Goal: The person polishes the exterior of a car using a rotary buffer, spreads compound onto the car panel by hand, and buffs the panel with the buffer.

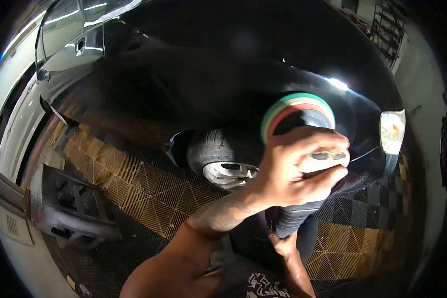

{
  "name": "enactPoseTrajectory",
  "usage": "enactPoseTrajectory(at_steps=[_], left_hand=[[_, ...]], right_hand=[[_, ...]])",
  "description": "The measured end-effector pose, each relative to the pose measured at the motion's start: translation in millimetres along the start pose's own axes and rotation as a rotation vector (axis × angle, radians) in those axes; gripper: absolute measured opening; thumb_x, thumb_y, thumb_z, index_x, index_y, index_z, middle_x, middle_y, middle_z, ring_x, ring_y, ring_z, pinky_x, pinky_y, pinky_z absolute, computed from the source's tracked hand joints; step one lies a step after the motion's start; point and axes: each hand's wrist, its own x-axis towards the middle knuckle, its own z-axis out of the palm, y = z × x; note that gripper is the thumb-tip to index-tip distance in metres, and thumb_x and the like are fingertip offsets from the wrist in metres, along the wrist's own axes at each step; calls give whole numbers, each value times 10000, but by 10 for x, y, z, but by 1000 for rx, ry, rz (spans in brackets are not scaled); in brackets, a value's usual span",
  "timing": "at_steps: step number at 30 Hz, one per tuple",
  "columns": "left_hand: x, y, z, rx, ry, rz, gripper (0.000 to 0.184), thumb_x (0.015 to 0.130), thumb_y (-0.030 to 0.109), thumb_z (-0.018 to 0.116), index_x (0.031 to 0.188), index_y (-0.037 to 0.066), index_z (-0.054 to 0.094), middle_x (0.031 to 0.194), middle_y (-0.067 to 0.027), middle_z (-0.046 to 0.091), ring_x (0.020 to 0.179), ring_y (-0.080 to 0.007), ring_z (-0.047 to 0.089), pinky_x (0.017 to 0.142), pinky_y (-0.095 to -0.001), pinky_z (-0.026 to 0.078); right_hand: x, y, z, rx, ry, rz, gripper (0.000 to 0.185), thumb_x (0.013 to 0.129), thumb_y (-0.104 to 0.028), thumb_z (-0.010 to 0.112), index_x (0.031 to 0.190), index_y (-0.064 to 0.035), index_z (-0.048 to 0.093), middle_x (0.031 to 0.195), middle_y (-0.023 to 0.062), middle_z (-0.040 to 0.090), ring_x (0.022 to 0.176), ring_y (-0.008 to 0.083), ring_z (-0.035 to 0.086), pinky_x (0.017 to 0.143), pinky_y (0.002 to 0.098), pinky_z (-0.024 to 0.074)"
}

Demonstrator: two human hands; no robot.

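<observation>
A car polisher (297, 218) with a round green-edged pad (310, 98) is held against the black car's front fender (223, 84), above the wheel. Over the machine's head, my left hand (288, 166) is closed, its fingers and thumb wrapped round the light-coloured top. Lower down, my right hand (284, 244) grips the rear of the dark ribbed body, its fingers partly hidden. The pad's face, against the paint, is out of sight. To the right of the pad is the car's headlight (392, 131); the front wheel (228, 174) lies below left.
A dark plastic step stool (79, 223) stands on the left, on the yellow and black grid floor (134, 184). The car's side mirror and a white vehicle (22, 119) are at far left. A loaded shelf rack (387, 30) stands at back right.
</observation>
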Motion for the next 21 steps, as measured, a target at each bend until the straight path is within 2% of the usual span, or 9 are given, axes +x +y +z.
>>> enactPoseTrajectory(at_steps=[2, 4, 5, 6, 9, 10, 13, 14, 21], left_hand=[[-79, 40, -207, 17, 21, -32, 358, 760, 30, 770, 1101, -21, 672, 1022, -139, 725, 893, -185, 720, 828, -306, 561], [-119, 114, -386, 6, 61, -45, 380, 767, 17, 749, 1130, -42, 653, 1079, -167, 719, 967, -226, 716, 868, -336, 562], [-141, 235, -462, 78, 90, -124, 326, 787, 67, 696, 1084, -42, 617, 1074, -215, 693, 1007, -288, 687, 918, -426, 544], [-162, 172, -561, 63, 167, -48, 312, 799, 33, 703, 1092, -51, 636, 1057, -205, 716, 976, -260, 710, 898, -365, 554], [-194, 299, -745, 191, 388, -71, 335, 751, 93, 665, 1055, -42, 628, 1017, -218, 697, 946, -300, 695, 939, -426, 520], [-102, 388, -734, 203, 405, -84, 337, 758, 116, 647, 1046, -57, 626, 995, -202, 684, 924, -295, 685, 904, -415, 529], [0, 446, -841, 319, 427, -81, 374, 760, 153, 641, 1058, -72, 629, 984, -197, 683, 882, -275, 672, 864, -403, 535], [9, 441, -833, 312, 413, -76, 374, 760, 153, 641, 1058, -72, 629, 984, -197, 683, 882, -275, 672, 864, -403, 535], [43, 351, -508, 206, 320, -128, 372, 763, 72, 637, 1108, -65, 624, 1059, -217, 693, 966, -270, 683, 940, -394, 518]], right_hand=[[104, -389, 53, -3, -23, -20, 317, 634, -125, 796, 900, 6, 686, 882, 125, 729, 814, 220, 708, 790, 346, 556], [207, -488, 105, -75, -68, -2, 325, 633, -143, 804, 898, 6, 689, 898, 134, 736, 828, 225, 720, 788, 348, 562], [213, -500, 112, -155, -146, 9, 335, 632, -161, 813, 895, 7, 692, 913, 143, 743, 842, 230, 731, 785, 350, 568], [258, -431, 129, -222, -214, -36, 402, 639, -176, 815, 963, 21, 680, 951, 192, 730, 887, 291, 733, 794, 385, 577], [343, -564, 187, -294, -301, -150, 426, 658, -167, 807, 1004, 32, 660, 953, 228, 708, 898, 356, 715, 793, 417, 579], [367, -411, 234, -308, -305, -297, 557, 679, -234, 840, 1108, 38, 611, 943, 262, 689, 905, 403, 691, 794, 442, 576], [346, -636, 228, -237, -284, -316, 696, 698, -336, 865, 1176, 59, 550, 963, 293, 674, 925, 440, 676, 811, 463, 563], [377, -572, 211, -256, -244, -496, 797, 726, -424, 849, 1228, 81, 492, 989, 322, 655, 950, 493, 648, 835, 489, 547], [198, -465, -41, -169, -293, -260, 818, 840, -501, 710, 1318, 101, 430, 1077, 333, 638, 1017, 518, 620, 875, 516, 514]])
